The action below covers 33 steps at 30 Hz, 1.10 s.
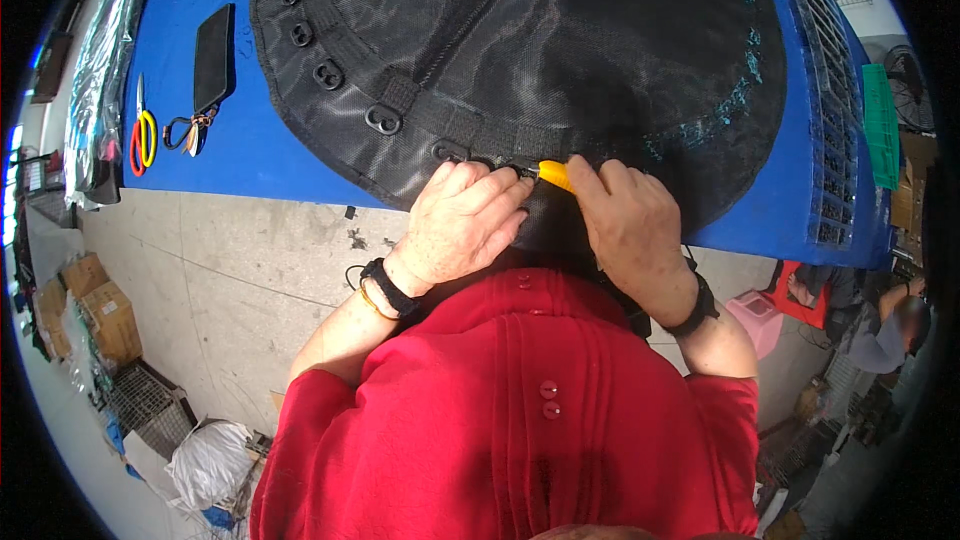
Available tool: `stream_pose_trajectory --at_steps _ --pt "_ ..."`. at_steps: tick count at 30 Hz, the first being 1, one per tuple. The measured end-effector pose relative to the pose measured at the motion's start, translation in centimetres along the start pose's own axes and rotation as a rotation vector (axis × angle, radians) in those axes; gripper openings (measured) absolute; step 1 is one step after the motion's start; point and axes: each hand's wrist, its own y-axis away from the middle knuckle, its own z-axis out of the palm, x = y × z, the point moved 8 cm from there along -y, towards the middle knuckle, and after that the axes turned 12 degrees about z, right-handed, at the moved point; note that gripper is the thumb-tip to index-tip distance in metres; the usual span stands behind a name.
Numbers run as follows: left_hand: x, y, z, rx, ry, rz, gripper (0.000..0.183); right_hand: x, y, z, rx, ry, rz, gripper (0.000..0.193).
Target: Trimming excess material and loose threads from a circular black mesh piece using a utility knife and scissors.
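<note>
A large round piece of black mesh fabric (620, 50) hangs slightly over the near edge of the blue table. Black plastic clips, each with two holes, run along a webbing band near its left rim; one clip (383, 119) lies left of my hands. With its fingers pressed together, my left hand (467, 220) pinches the fabric's near rim. Closed round a small yellow-handled tool (555, 175), my right hand (635, 225) holds it sideways, its dark tip pointing toward my left fingertips. The tip and whatever my left fingers cover are partly hidden.
On the blue table (190, 175) at left lie scissors (145, 135) with red and yellow handles and a black phone (213, 60) with a strap. A black net strip (832, 140) lies along the right edge. Another person (890, 325) sits at far right, near a pink stool (755, 323).
</note>
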Motion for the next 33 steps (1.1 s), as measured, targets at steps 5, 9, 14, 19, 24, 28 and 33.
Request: stream_pose_trajectory --at_steps 5,9,14,19,24,28,33 --pt "0.0 0.1 0.1 0.011 -0.002 0.003 0.041 0.4 0.5 -0.3 -0.001 0.022 0.012 0.034" --pt "0.0 0.1 0.1 0.023 -0.011 0.006 0.042 1.1 1.1 -0.3 -0.002 0.030 0.040 0.035" --pt "0.0 0.1 0.2 0.022 -0.018 0.002 0.041 1.7 1.6 -0.2 0.024 -0.019 0.079 0.033" --pt "0.1 -0.1 0.1 0.022 -0.020 0.000 0.043 2.5 1.8 -0.3 0.002 -0.095 0.162 0.026" --pt "0.1 0.0 0.1 0.021 -0.024 0.008 0.044 2.3 2.3 -0.9 0.005 -0.112 0.178 0.024" --pt "0.1 0.0 0.0 0.021 -0.020 0.008 0.043 1.4 2.1 -1.6 0.020 -0.107 0.149 0.026" --pt "0.0 0.0 0.0 0.017 -0.009 0.003 0.042 0.5 1.2 -1.0 0.064 -0.068 0.040 0.031"
